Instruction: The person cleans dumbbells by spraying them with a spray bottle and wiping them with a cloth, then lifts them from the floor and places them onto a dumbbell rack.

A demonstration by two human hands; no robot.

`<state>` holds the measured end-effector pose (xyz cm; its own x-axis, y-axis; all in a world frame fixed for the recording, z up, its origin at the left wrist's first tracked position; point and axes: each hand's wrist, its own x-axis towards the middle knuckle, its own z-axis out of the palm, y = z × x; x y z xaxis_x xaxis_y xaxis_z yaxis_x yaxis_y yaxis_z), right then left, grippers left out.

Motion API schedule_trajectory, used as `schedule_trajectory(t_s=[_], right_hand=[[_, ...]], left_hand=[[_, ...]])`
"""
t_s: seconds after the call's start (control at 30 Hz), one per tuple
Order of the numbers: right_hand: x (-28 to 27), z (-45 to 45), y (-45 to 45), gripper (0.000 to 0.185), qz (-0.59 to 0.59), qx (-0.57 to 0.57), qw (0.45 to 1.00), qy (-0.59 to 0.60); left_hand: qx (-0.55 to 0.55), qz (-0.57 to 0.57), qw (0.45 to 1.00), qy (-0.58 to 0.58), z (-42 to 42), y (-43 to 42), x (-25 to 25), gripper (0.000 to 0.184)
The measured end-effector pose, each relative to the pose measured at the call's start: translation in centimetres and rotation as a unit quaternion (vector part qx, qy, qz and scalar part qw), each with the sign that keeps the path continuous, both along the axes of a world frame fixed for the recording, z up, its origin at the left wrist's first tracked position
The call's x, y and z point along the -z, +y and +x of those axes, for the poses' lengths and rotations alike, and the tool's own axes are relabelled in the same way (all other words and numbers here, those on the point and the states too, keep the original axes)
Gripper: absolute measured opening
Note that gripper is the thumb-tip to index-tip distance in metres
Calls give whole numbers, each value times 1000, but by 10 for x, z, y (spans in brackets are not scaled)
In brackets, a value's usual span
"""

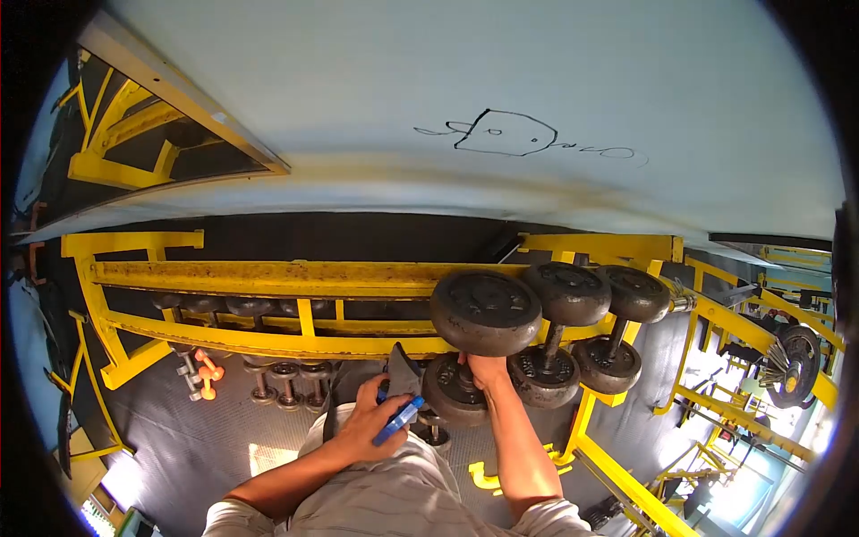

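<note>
My right hand (488,369) is wrapped round the handle of a large black dumbbell (486,313), between its two round heads. The dumbbell is at the yellow rack, beside a second black dumbbell (570,295) and a third dumbbell (633,295) resting there. Lower and to the left, my left hand (374,418) is closed on a blue plastic object (398,421) with a pale patch, whose kind I cannot make out. A dark grey cloth (405,369) sticks up from the same hand; its lower part is hidden by the fingers.
The yellow rack (259,279) runs across in front of me, with several dumbbells on its lower level. Orange dumbbells (208,374) and small black dumbbells (286,387) lie on the dark floor. A drawn-on wall (358,98) stands behind; a weight plate (795,367) is at right.
</note>
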<state>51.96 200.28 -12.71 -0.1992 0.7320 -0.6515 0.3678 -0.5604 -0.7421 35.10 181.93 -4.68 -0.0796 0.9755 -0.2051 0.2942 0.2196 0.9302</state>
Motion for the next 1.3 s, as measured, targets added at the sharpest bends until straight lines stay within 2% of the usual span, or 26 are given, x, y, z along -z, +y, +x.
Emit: schedule_trajectory(t_s=[0.1, 0.17, 0.4, 0.43, 0.47, 0.5, 0.53, 0.6, 0.67, 0.7, 0.73, 0.8, 0.83, 0.87, 0.9, 0.97, 1.07, 1.1, 1.13, 1.17, 1.2, 1.27, 1.3], right_hand=[[21, 2, -2, 14, 108, -47, 993, -14], [-4, -18, 13, 14, -18, 6, 1000, 21], [-8, -15, 22, 20, -75, -41, 996, -28], [-4, -11, 20, 27, 78, -113, 989, -45], [-2, -5, 16, 35, 231, -180, 954, -65], [-28, -3, 12, 46, 138, -173, 949, -225], [-64, 0, 5, 46, 144, -154, 951, -225], [-136, 14, -22, 48, 378, -131, 889, -222], [-165, 47, -70, 47, 166, -84, 977, -105], [-157, 67, -98, 46, 59, -53, 996, -34], [-141, 84, -123, 45, -46, -26, 998, 42], [-123, 102, -169, 54, -181, 55, 970, 153], [-100, 108, -193, 63, -234, 105, 937, 236], [-81, 117, -213, 63, -259, 144, 902, 315], [-72, 118, -230, 61, -247, 173, 903, 307], [-73, 126, -255, 53, -248, 233, 885, 317], [-47, 148, -294, 46, -196, 293, 836, 421], [-51, 154, -301, 40, -195, 354, 825, 395], [-38, 165, -308, 34, -194, 370, 834, 360], [-70, 173, -306, 34, -174, 439, 832, 292], [-21, 179, -319, 33, -112, 492, 801, 323], [-12, 212, -332, 36, -18, 488, 815, 311], [-28, 223, -333, 42, -36, 516, 821, 242]], left_hand=[[6, -1, 1000, -10, 4, 1, 6, 59], [9, -11, 1000, -8, 3, 4, 5, 59], [20, -1, 1000, -1, 11, 12, 8, 57], [32, 8, 999, 5, 14, 13, 6, 57], [46, 21, 999, 14, 15, 15, 4, 56], [54, 17, 998, 24, 19, 14, 3, 56], [71, 27, 997, 28, 20, 15, -2, 56], [62, 39, 997, -1, 23, 13, -17, 56], [85, 58, 995, 4, 29, 5, -21, 54], [101, 74, 992, -4, 33, -1, -20, 53], [115, 92, 989, -11, 39, -6, -20, 52], [143, 113, 982, -53, 56, -18, -24, 52], [183, 138, 972, -52, 66, -27, -22, 52], [225, 160, 960, -51, 76, -35, -20, 52], [249, 121, 959, -56, 88, -44, -35, 51], [307, 109, 943, -71, 109, -67, -24, 48], [341, 82, 929, -119, 134, -92, -20, 48], [330, 66, 927, -165, 140, -101, -14, 49], [317, 47, 924, -211, 145, -110, -11, 51], [266, 7, 934, -240, 150, -120, -13, 55], [242, -79, 945, -207, 152, -117, -28, 54], [124, -101, 958, -240, 156, -116, -15, 49], [114, -87, 957, -251, 147, -111, 2, 45]])
